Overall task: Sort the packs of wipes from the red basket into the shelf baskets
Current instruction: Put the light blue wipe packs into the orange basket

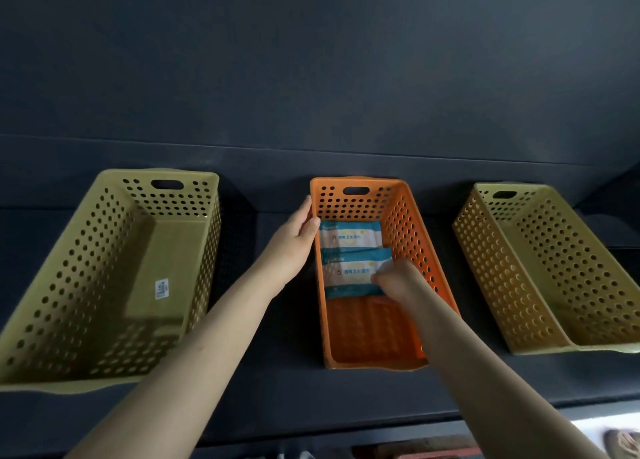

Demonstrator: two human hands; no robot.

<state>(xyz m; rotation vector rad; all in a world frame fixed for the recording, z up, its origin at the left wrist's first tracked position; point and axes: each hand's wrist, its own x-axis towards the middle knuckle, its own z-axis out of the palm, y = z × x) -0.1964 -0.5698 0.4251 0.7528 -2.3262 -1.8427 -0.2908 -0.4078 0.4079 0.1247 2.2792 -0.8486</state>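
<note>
Both forearms reach over the shelf's front edge. Right hand (393,278) pinches the front pack (349,273); left hand (298,231) grips the orange basket (405,223) wall. Lay it flat, I think.

two bare forearms show, with no sleeves on them. the left hand (294,240) and right hand (398,280) wear no gloves, rings or watch. nothing else of the person shows.

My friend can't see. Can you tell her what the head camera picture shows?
The right hand sets a wipes pack into the orange basket beside another pack, while the left hand steadies its rim. Olive baskets flank it on the dark shelf.
</note>
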